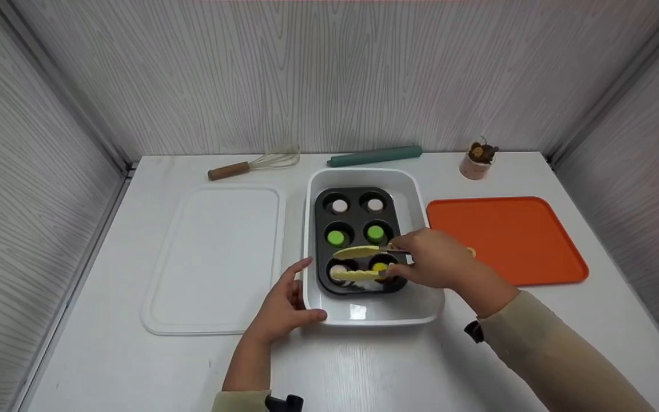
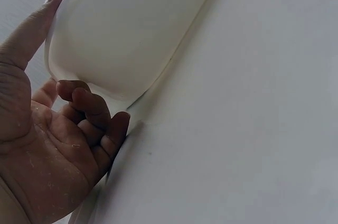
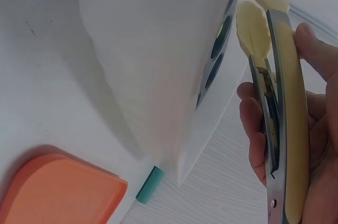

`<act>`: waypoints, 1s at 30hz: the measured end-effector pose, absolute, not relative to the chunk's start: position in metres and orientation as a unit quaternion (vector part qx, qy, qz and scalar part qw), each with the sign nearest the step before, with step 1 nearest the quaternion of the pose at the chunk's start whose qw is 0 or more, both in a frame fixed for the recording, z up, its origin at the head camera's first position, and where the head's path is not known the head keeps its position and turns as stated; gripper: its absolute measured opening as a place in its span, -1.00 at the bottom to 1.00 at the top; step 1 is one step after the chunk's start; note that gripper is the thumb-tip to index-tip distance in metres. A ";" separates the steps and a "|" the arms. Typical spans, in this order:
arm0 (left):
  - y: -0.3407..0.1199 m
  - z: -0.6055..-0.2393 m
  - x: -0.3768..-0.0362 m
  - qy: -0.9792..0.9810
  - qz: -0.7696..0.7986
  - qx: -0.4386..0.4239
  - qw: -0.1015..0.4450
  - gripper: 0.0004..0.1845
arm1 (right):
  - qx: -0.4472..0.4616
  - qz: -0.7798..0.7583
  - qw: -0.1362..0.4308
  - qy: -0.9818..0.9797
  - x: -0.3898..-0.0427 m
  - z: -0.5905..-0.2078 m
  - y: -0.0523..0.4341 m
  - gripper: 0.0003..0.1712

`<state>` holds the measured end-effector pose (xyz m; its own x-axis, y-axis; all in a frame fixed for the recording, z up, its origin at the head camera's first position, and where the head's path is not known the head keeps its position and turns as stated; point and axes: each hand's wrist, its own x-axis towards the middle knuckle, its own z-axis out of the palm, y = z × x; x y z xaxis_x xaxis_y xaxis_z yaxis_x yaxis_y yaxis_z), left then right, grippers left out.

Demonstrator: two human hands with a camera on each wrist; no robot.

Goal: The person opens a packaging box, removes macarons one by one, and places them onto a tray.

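Right hand (image 1: 435, 264) holds yellow-tipped tongs (image 1: 364, 262) over the near row of a dark six-cup muffin pan (image 1: 358, 240). The pan sits inside a white rectangular tub (image 1: 409, 191) at mid-counter. Tong tips are spread apart, one above and one below the near-left cup, which holds a pale round cake (image 1: 338, 270). Nothing is between the tips that I can see. The hand's grip on the tong arms is a closed wrap, thumb on top in the wrist view.

Left hand (image 1: 284, 306) braces the tub's near-left corner. The thumb lies straight along the rim and the fingers curl loosely against the outer wall.

Cup contents: two pale cakes in the far row, two green (image 1: 336, 237) in the middle row, one pale and one yellow (image 1: 379, 266) in the near row. All six are seated in the pan.

Judgement: this is the approach step of a pick, with the tongs lined up on the near-left cake but not yet closed. The next move likely calls for lowering the tips into the cup either side of the cake and squeezing gently, with the tub held firm.

Also on the counter (image 1: 106, 355): a white lid (image 1: 215, 257) left of the tub, an orange tray (image 1: 507, 237) right of it, and a whisk (image 1: 252, 165), a teal rolling pin (image 1: 375, 155) and a small pot (image 1: 477, 160) along the back.
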<state>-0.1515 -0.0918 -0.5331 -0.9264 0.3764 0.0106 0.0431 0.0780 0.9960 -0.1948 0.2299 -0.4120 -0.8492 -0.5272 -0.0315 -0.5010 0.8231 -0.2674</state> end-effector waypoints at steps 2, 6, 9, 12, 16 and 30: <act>-0.092 -0.533 -0.151 0.723 0.664 0.145 0.126 0.16 | -0.267 -0.112 0.059 0.955 -0.195 -0.412 0.227 -0.51; -0.092 -0.532 -0.152 0.729 0.659 0.145 0.120 0.15 | -0.264 -0.097 0.065 0.957 -0.197 -0.411 0.223 -0.53; -0.091 -0.532 -0.152 0.733 0.655 0.144 0.117 0.16 | -0.265 -0.090 0.063 0.958 -0.198 -0.411 0.222 -0.54; -0.092 -0.532 -0.152 0.735 0.653 0.144 0.117 0.17 | -0.264 -0.084 0.065 0.959 -0.199 -0.411 0.220 -0.56; -0.094 -0.533 -0.151 0.734 0.653 0.146 0.118 0.18 | -0.269 -0.071 0.068 0.958 -0.200 -0.411 0.216 -0.57; -0.093 -0.534 -0.153 0.735 0.650 0.145 0.127 0.17 | -0.269 -0.007 0.109 0.957 -0.201 -0.397 0.200 -0.58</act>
